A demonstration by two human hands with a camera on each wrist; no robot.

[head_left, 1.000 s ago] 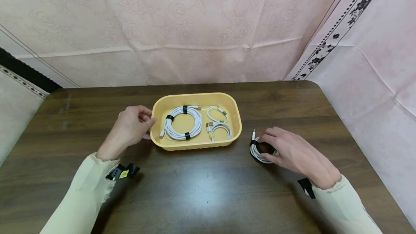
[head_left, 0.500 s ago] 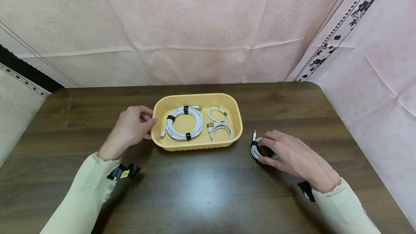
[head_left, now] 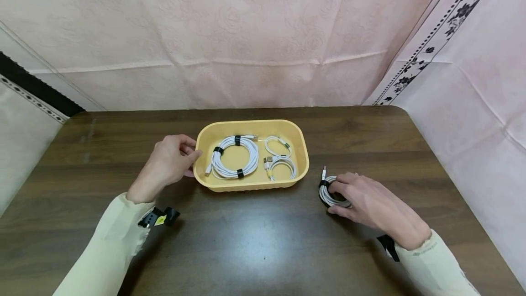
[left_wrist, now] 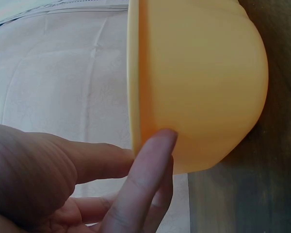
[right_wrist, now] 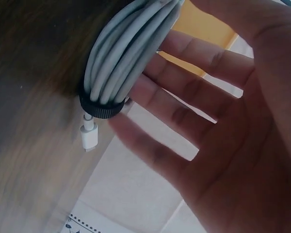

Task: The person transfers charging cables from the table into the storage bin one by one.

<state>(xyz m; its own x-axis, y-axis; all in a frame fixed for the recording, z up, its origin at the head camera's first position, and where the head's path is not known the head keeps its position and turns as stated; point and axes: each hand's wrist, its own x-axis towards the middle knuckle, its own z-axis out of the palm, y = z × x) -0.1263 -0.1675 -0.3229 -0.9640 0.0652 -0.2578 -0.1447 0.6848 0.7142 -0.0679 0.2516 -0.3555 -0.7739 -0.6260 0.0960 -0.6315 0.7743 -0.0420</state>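
Observation:
A yellow plastic bin (head_left: 255, 187) stands on the table. My left hand (head_left: 172, 161) pinches its left end, thumb at the rim; in the left wrist view a finger (left_wrist: 150, 165) lies against the outer wall. To the right of the bin, a coiled white cable (head_left: 326, 198) lies on the table. My right hand (head_left: 365, 200) holds this coil, thumb on the near side and fingertips at its upper part. The right wrist view shows the coil's black tie (right_wrist: 102, 108) and a white plug (right_wrist: 89, 138) sticking out past it.
Inside the bin are a large white cable coil (head_left: 223, 163) with black ties on the left and smaller white cables (head_left: 283, 163) on the right. A pink patterned cloth (head_left: 230, 35) hangs behind the brown wooden table (head_left: 230, 259).
My right thumb has slid toward the near left edge of the coil, and the fingers have come lower around it. The left hand stays at the bin. The head view has shifted slightly.

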